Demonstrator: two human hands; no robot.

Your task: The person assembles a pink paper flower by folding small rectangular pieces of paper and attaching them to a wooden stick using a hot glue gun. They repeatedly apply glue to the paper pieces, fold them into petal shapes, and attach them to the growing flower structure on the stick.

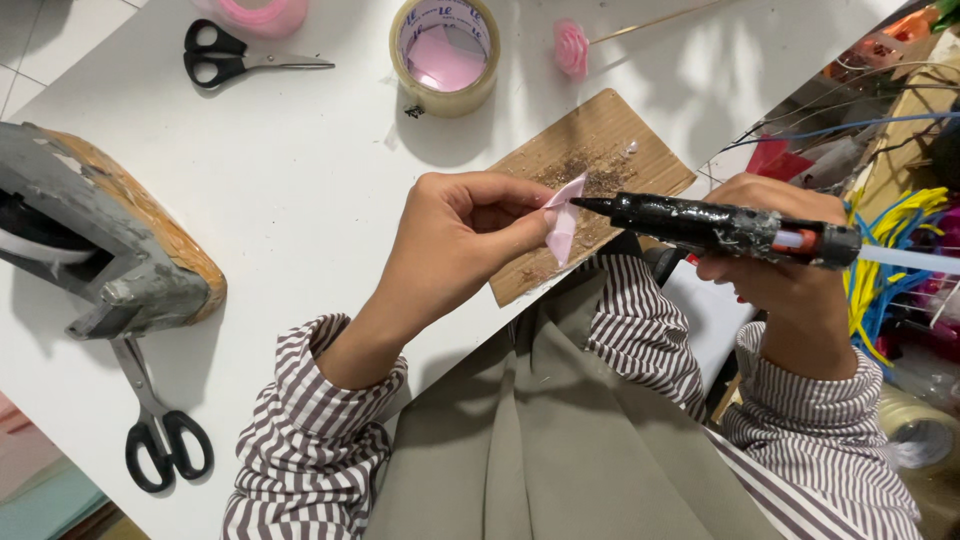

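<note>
My left hand (455,240) pinches a small folded pink ribbon piece (562,224) between thumb and fingers, just above a glue-stained cardboard pad (560,160). My right hand (780,265) grips a black hot glue gun (715,225), held level, its nozzle tip touching the pink piece from the right. A clear glue stick juts out of the gun's back end. Both sleeves are striped.
A white table (300,180) holds a clear tape roll (445,55), black scissors (235,58), a pink ribbon flower on a stick (572,48), a grey tape dispenser (100,240) and second scissors (155,425). Coloured wires and craft supplies (890,250) crowd the right.
</note>
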